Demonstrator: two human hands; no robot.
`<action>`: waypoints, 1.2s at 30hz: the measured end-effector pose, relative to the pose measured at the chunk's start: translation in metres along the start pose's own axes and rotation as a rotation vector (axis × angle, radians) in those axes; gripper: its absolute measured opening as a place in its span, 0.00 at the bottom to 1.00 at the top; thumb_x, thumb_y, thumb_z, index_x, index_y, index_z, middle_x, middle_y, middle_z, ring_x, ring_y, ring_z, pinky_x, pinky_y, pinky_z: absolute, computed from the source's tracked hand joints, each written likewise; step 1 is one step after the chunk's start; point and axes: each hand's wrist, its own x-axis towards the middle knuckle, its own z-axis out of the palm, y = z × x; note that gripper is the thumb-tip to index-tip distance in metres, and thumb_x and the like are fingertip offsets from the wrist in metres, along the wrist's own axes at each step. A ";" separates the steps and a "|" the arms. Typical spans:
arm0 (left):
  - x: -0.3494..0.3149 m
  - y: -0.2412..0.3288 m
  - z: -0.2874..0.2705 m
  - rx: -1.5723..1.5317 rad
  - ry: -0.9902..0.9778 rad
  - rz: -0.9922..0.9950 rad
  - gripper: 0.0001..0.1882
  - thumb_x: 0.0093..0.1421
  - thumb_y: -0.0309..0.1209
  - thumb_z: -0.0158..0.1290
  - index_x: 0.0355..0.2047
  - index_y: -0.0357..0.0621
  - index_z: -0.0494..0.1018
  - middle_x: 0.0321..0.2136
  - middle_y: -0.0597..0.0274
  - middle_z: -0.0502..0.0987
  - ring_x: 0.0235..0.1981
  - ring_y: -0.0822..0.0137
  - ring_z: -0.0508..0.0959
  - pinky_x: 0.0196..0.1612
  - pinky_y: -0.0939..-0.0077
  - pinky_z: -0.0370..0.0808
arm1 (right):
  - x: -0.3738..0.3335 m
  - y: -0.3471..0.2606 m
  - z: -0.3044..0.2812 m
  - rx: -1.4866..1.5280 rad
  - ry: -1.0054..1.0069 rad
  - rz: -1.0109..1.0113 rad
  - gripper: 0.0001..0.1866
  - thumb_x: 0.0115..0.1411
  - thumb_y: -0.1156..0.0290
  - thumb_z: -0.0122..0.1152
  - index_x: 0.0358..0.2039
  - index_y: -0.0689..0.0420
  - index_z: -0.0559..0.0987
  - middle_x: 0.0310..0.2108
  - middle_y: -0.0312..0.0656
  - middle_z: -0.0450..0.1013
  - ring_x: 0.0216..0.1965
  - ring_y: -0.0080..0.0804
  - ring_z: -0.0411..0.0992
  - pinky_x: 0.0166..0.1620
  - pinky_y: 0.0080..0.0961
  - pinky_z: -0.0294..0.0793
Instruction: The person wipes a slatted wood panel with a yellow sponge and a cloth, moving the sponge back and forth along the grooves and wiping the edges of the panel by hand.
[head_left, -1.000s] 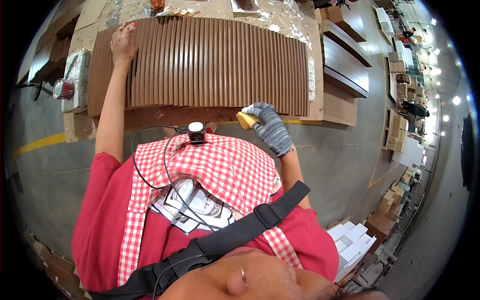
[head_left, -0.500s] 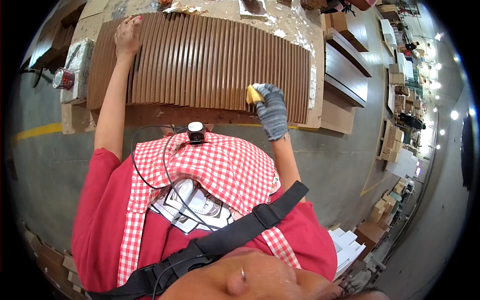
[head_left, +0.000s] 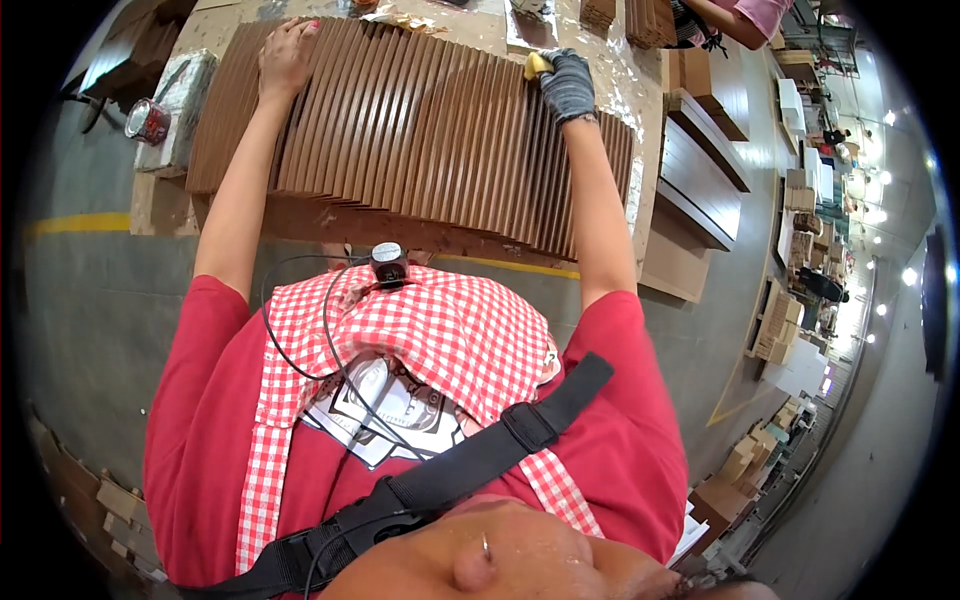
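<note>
The row of brown slats (head_left: 420,130) is laid across the workbench (head_left: 640,120), the slats packed side by side, their long edges running away from the person. The row spans from near the left hand to just past the right hand.

The left hand (head_left: 285,55) is bare and is pressed flat on the far left end of the row, fingers spread and open, nothing clasped. The right hand (head_left: 568,85) is gloved in grey and is closed on a yellow pad (head_left: 538,64), which is held against the far edge of the slats towards the right end. Only a corner of the pad is seen past the glove. Both arms are stretched out well forward over the row.

A red tin (head_left: 148,120) is seen left of the row, beside a wrapped bundle (head_left: 185,95). Darker panels (head_left: 700,170) are stacked to the right of the bench. Another person's arm (head_left: 725,18) is seen at the top edge, well apart from the row. A red-checked apron (head_left: 420,330) and a black strap (head_left: 470,465) are worn at the chest. A small black device (head_left: 388,265) hangs at the apron's top.
</note>
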 end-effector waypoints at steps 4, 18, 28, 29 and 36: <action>0.001 0.006 0.004 0.004 -0.017 -0.057 0.29 0.67 0.56 0.30 0.52 0.55 0.72 0.57 0.61 0.67 0.59 0.56 0.63 0.62 0.55 0.55 | -0.002 0.004 -0.003 0.001 0.043 -0.030 0.15 0.55 0.65 0.62 0.44 0.51 0.81 0.41 0.50 0.74 0.45 0.47 0.72 0.52 0.37 0.70; 0.003 0.008 0.024 0.061 -0.129 -0.032 0.33 0.65 0.61 0.27 0.55 0.58 0.71 0.60 0.54 0.64 0.62 0.51 0.59 0.64 0.52 0.52 | -0.236 -0.075 -0.064 0.014 -0.109 0.140 0.18 0.47 0.79 0.64 0.41 0.54 0.80 0.41 0.43 0.74 0.45 0.41 0.69 0.53 0.32 0.68; 0.022 -0.005 0.055 -0.497 -0.128 0.044 0.25 0.65 0.50 0.38 0.53 0.50 0.72 0.57 0.52 0.66 0.62 0.53 0.60 0.64 0.58 0.53 | -0.265 -0.049 -0.068 0.081 0.117 0.241 0.17 0.50 0.80 0.61 0.43 0.56 0.78 0.42 0.45 0.73 0.46 0.43 0.69 0.54 0.35 0.68; 0.025 -0.006 0.052 -0.502 -0.121 0.045 0.25 0.65 0.50 0.38 0.53 0.50 0.72 0.57 0.52 0.66 0.62 0.53 0.60 0.64 0.58 0.53 | -0.270 -0.046 -0.068 0.074 0.121 0.237 0.17 0.50 0.80 0.61 0.43 0.56 0.78 0.42 0.45 0.73 0.46 0.43 0.69 0.54 0.35 0.68; -0.005 0.003 -0.038 -0.211 -0.264 -0.134 0.22 0.64 0.45 0.46 0.53 0.47 0.72 0.57 0.52 0.67 0.61 0.54 0.62 0.63 0.61 0.56 | -0.284 -0.006 -0.097 0.638 0.098 0.487 0.25 0.51 0.85 0.62 0.51 0.59 0.73 0.49 0.39 0.71 0.51 0.29 0.69 0.56 0.23 0.69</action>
